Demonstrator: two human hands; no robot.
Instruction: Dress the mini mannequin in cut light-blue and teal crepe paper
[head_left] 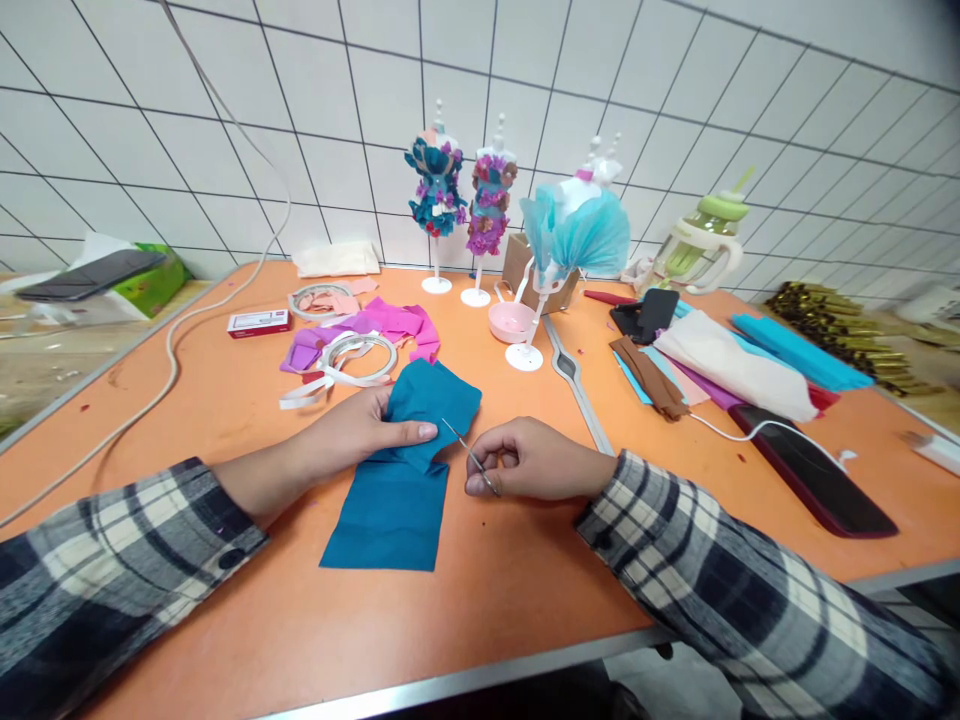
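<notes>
My left hand [382, 430] pinches a crumpled piece of teal crepe paper [435, 395], with the thumb on top and the other fingers partly hidden beneath. Below it, a flat teal rectangle of the same paper [390, 520] lies on the table; whether the two are joined I cannot tell. My right hand [525, 460] is closed around small metal scissors [455, 432]. Their thin blades point up and left, with the tip by the right side of the crumpled piece. The handle is mostly covered by my fingers.
Paper-dressed mini mannequins [437, 190] stand along the tiled wall. Tape rolls [386, 352] and pink paper [405, 322] lie behind my left hand. A pink bowl [510, 325], folded papers [731, 360], a phone [817, 475] and a bottle [701, 240] sit to the right. A cable [174, 340] crosses the left side.
</notes>
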